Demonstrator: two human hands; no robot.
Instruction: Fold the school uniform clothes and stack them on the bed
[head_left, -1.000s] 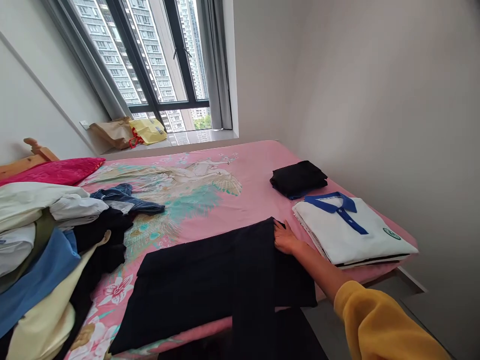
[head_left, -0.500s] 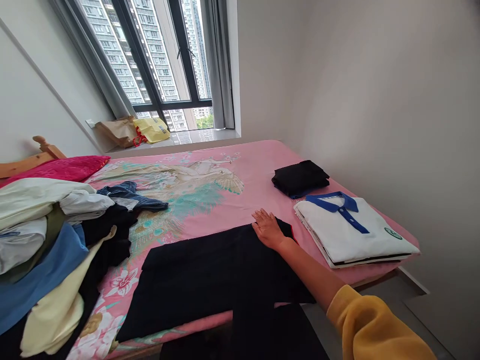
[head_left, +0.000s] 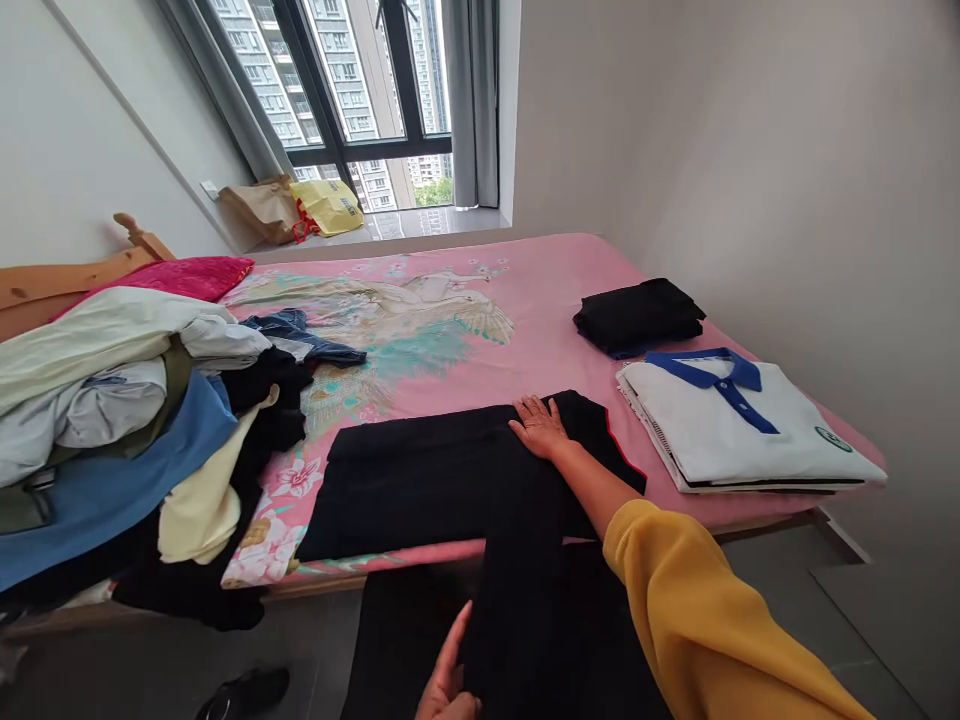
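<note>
Black garment (head_left: 420,485) lay across the near edge of the pink bed (head_left: 555,290), one length hung toward 6 o'clock. Judged step: pressing flat; right hand (head_left: 538,428) open, palm down. Left hand (head_left: 446,692) beside hanging length, grip undetermined. Further handling called for aligned layers (judged). Pale wall (head_left: 712,150), 2 o'clock; window (head_left: 356,90), 11; white shirt (head_left: 720,430), 3.

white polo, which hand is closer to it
Right. The right hand presses on the black garment, left of the white polo; the left hand is farther off, low at the garment's hanging part.
</note>
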